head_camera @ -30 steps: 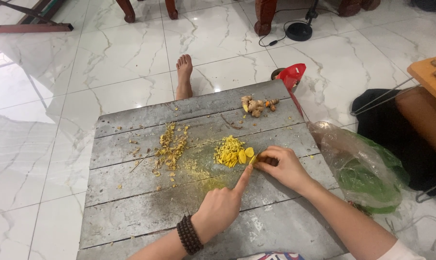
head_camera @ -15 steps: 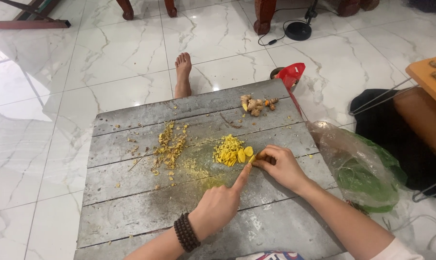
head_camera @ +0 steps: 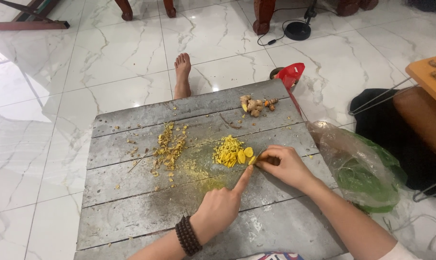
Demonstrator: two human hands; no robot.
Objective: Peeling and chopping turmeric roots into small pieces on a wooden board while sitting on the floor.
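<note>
Two hands, left hand [head_camera: 221, 208] and right hand [head_camera: 284, 165], at yellow slices [head_camera: 233, 153] on grey board [head_camera: 131, 212]; peelings [head_camera: 168, 147] left, roots [head_camera: 256, 104] far.

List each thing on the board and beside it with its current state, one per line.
Left hand: fist, forefinger extended toward yellow slices.
Right hand: pinching a small root piece on the board.
Yellow slices: cut, piled.
Peelings: scattered.
Whole roots: uncut, clustered.
Plastic bag: open, crumpled.
Wooden board: stained yellow.
</note>
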